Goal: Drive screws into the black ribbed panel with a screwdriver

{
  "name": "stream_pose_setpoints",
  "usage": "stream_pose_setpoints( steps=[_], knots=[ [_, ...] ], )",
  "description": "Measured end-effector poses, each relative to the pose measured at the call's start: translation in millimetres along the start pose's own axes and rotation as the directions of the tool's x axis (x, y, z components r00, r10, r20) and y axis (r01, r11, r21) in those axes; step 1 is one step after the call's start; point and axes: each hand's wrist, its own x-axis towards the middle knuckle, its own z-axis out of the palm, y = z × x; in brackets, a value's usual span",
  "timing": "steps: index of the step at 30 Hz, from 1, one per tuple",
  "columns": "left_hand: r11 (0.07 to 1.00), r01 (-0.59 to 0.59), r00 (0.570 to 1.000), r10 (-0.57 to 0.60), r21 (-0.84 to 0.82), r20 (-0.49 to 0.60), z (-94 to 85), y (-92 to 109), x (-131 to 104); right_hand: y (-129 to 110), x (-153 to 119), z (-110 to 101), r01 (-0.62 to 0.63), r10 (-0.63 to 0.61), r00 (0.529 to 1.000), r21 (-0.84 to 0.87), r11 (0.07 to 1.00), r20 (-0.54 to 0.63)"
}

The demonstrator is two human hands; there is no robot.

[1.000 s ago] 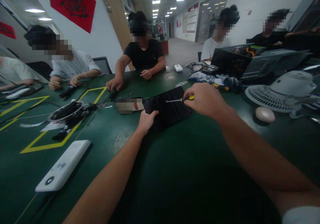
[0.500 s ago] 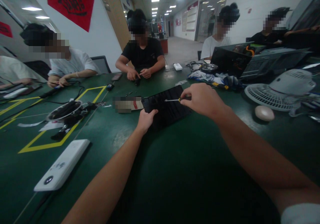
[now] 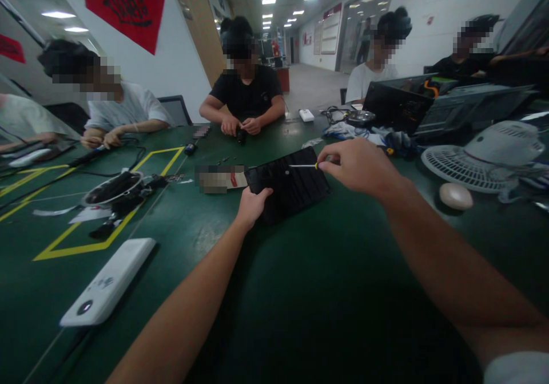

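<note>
A flat black rectangular panel [image 3: 295, 192] with ribbed lines is tilted over the green table, a small light round spot showing near its middle. My left hand [image 3: 253, 204] grips its left edge, thumb on top and the other fingers hidden beneath. My right hand [image 3: 354, 163] is closed around a screwdriver [image 3: 302, 166]; a bit of yellow handle shows at the fingers. The thin metal shaft points left across the panel, its tip close to the light spot. Whether the tip touches the panel I cannot tell.
Behind the panel lies a partly blurred box [image 3: 227, 179]. A white power bank [image 3: 109, 284] is at the left, near a ring-shaped object with black parts [image 3: 112, 189]. On the right are a white fan [image 3: 484, 158], a pale computer mouse [image 3: 456, 196] and an open computer case [image 3: 467, 106]. Several people sit around.
My right hand and the screwdriver have shifted slightly right, and the light spot on the panel now shows beside the tip. My left hand keeps its hold on the panel.
</note>
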Motion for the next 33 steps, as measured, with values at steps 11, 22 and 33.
stream_pose_setpoints(
  steps=[11,22,33],
  knots=[
    [1.0,-0.006,1.0,0.006,-0.013,0.003,-1.2,-1,0,-4,0,-1,-0.007,0.007,0.997,-0.01,1.0,0.079],
    [1.0,0.006,1.0,-0.006,-0.011,0.003,-0.9,-1,0,-6,1,4,0.01,-0.013,0.996,0.03,0.999,0.084],
    [1.0,-0.011,1.0,0.011,0.008,0.004,-1.6,-3,2,-11,-2,4,-0.041,0.044,0.996,-0.034,0.999,0.078]
  ],
)
